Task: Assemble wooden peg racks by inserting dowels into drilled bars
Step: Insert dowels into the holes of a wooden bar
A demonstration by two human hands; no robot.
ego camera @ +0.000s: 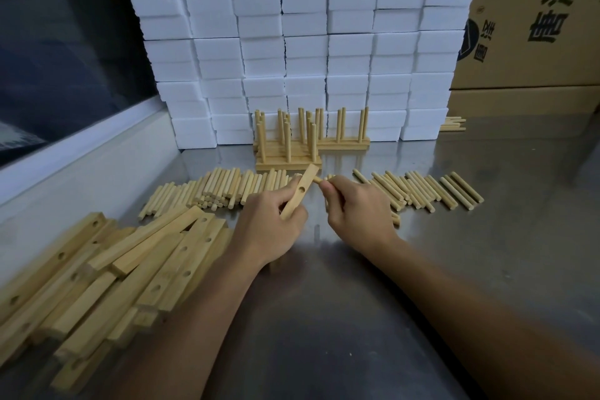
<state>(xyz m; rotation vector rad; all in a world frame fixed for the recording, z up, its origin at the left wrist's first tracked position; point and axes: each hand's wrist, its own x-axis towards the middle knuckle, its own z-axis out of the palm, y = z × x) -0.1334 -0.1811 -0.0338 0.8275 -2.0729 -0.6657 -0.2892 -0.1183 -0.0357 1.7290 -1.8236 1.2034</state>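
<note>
My left hand (271, 227) grips a drilled wooden bar (300, 190), tilted up and away over the steel table, one of its holes facing me. My right hand (355, 209) holds dowels in its curled fingers; the tip of one dowel (317, 179) touches the bar's far end. Loose dowels lie in a heap (224, 190) behind my left hand and in a row (422, 191) to the right. A pile of drilled bars (107, 273) lies at the lower left. Several finished racks (289, 146) with upright pegs stand behind the hands.
A wall of white foam blocks (298, 42) rises at the back of the steel table (341, 302). Cardboard boxes (532, 26) stand at the back right, with a few dowels (453, 124) below them. A window ledge (81, 153) runs along the left.
</note>
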